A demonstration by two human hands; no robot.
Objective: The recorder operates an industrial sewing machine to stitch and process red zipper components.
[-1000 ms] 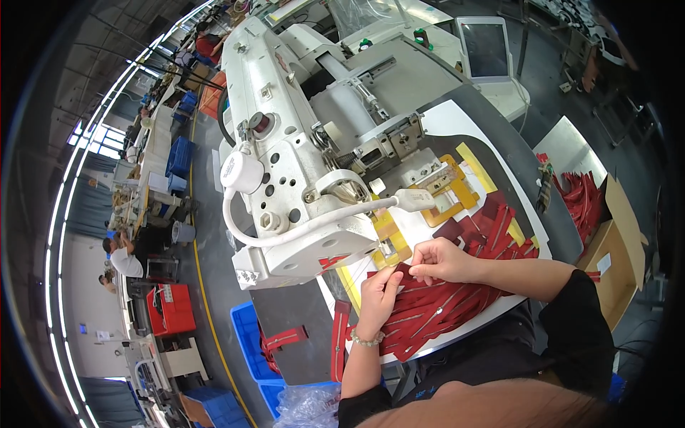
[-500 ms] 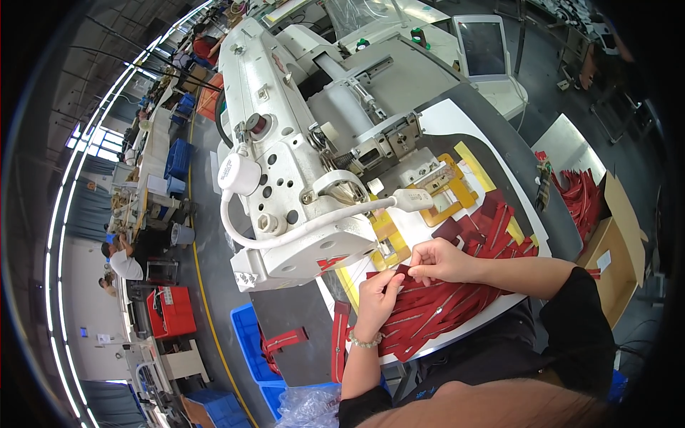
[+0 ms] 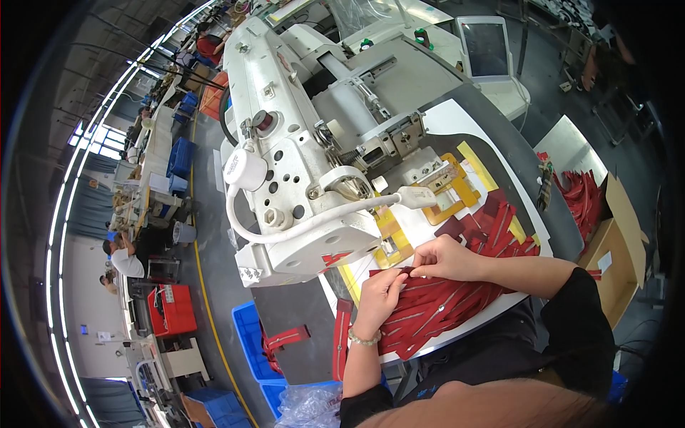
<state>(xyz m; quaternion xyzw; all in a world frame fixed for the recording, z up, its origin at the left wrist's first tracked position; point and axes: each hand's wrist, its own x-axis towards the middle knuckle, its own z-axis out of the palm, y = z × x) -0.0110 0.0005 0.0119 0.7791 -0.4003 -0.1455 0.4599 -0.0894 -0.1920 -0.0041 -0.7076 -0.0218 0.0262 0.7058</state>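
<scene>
In front of a white industrial sewing machine [image 3: 271, 85], my left hand [image 3: 382, 292] and my right hand [image 3: 439, 258] meet, fingertips closed on a small dark red fabric piece [image 3: 405, 269], mostly hidden by the fingers. Beneath them lies a heap of red zipper strips [image 3: 435, 314] on a white work board. Yellow clamp plates [image 3: 391, 239] sit just beyond my hands, with a second yellow frame [image 3: 460, 200] to the right. Loose dark red pieces [image 3: 452, 227] lie beside the heap, and one strip [image 3: 341, 342] lies left of my left wrist.
Blue bins [image 3: 250, 328] stand at the lower left, a cardboard box [image 3: 621, 235] and tray of red strips [image 3: 578, 200] at the right. A screen [image 3: 484, 46] stands behind. Co-workers [image 3: 125, 257] sit along benches left of the aisle. A cable [image 3: 300, 225] crosses the machine head.
My fingers have shifted slightly on the red piece, of which less shows now. The whole view has moved very slightly; otherwise the scene looks the same.
</scene>
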